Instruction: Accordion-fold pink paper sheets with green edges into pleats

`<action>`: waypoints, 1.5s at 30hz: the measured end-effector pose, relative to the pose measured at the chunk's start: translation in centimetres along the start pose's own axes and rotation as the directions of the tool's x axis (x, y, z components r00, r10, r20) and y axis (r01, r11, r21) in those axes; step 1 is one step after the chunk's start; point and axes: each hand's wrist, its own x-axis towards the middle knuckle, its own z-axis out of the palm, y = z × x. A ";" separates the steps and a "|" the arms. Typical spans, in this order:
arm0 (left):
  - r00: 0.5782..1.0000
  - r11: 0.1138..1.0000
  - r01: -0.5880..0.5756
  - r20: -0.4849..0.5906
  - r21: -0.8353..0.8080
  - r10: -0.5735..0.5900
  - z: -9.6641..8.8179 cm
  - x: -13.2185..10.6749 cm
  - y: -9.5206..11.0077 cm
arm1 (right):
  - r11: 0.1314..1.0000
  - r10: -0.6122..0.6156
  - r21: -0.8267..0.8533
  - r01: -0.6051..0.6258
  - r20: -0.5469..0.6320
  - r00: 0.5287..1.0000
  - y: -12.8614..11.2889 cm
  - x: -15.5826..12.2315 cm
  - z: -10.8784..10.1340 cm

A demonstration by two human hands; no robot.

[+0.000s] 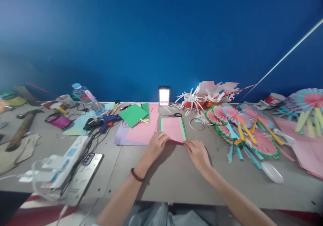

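Observation:
A pink paper sheet (pixel 171 128) with green scalloped strips along its sides lies in front of me, its near edge slightly raised. My left hand (pixel 158 144) pinches the near left corner, fingers pressed together. At the near right corner, the fingers of my right hand (pixel 198 154) are closed on the edge. Just beyond the sheet are black-handled scissors (pixel 177 115). To the left, green paper squares (pixel 133 115) rest on larger pink paper (pixel 142 131) and purple paper (pixel 121 136).
On the right are finished paper fans (pixel 262 143), a roll of tape (pixel 197 124) and a white spoon-like piece (pixel 272 172). Left stand a power strip (pixel 68 162), phone (pixel 88 175), glue gun (pixel 107 121), hammer (pixel 22 130) and bottle (pixel 87 96). A lit screen (pixel 164 95) leans at the wall.

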 end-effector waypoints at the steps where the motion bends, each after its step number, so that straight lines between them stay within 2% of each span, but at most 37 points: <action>1: 0.999 0.996 0.034 -0.021 -0.086 -0.036 -0.1 0.0 0.0 | 1.000 0.007 0.025 -0.006 -0.009 1.000 0.1 0.1 0.0; 4: 0.982 0.928 0.150 -0.060 -0.340 -0.181 -0.3 0.0 -0.1 | 0.993 0.059 0.109 -0.055 -0.033 0.998 0.2 0.3 -0.2; 7: 0.947 0.825 0.249 -0.049 -0.507 -0.316 -0.4 0.1 -0.5 | 0.974 0.106 0.202 -0.099 -0.022 0.994 0.2 0.6 -0.5; 11: 0.901 0.737 0.304 -0.071 -0.604 -0.429 -0.1 0.2 -0.8 | 0.962 0.116 0.250 -0.109 -0.010 0.993 0.3 0.8 -0.7; 15: 0.851 0.671 0.299 -0.129 -0.679 -0.509 0.0 0.3 -0.9 | 0.959 0.055 0.282 -0.033 -0.068 0.996 0.5 0.8 -0.5; 19: 0.844 0.668 0.286 -0.150 -0.687 -0.516 -0.2 0.2 -0.7 | 0.930 0.047 0.367 -0.022 -0.061 0.997 0.1 0.9 -0.4; 26: 0.876 0.731 0.224 -0.196 -0.645 -0.441 -0.3 0.1 -0.4 | 0.852 0.211 0.485 -0.197 0.026 0.977 -0.2 1.0 -0.5; 28: 0.890 0.782 0.190 -0.231 -0.594 -0.392 -0.3 0.0 -0.4 | 0.823 0.253 0.512 -0.247 0.059 0.966 -0.2 1.0 -0.6; 30: 0.890 0.883 0.105 -0.352 -0.458 -0.289 -0.5 -0.1 -0.3 | 0.783 0.291 0.544 -0.301 0.107 0.951 -0.4 1.0 -0.6; 32: 0.841 0.977 0.000 -0.528 -0.213 -0.116 -0.8 -0.3 0.1 | 0.720 0.335 0.591 -0.363 0.162 0.928 -0.5 1.1 -0.6; 34: 0.777 0.996 -0.072 -0.624 0.049 0.087 -1.0 -0.4 0.8 | 0.622 0.383 0.659 -0.422 0.215 0.899 -0.7 1.3 -0.6; 35: 0.765 0.984 -0.108 -0.620 0.140 0.172 -1.0 -0.5 1.3 | 0.561 0.401 0.698 -0.445 0.241 0.884 -0.8 1.5 -0.7; 38: 0.802 0.945 -0.244 -0.503 0.215 0.322 -0.6 -0.8 2.5 | 0.383 0.430 0.791 -0.478 0.306 0.850 -1.5 1.9 -1.1; 42: 0.880 0.951 -0.300 -0.364 0.075 0.307 0.5 -1.1 3.2 | 0.236 0.450 0.846 -0.479 0.342 0.825 -3.0 2.7 -1.9; 45: 0.894 0.952 -0.306 -0.338 0.013 0.293 1.0 -1.2 3.1 | 0.199 0.416 0.871 -0.449 0.340 0.843 -4.1 3.1 -2.1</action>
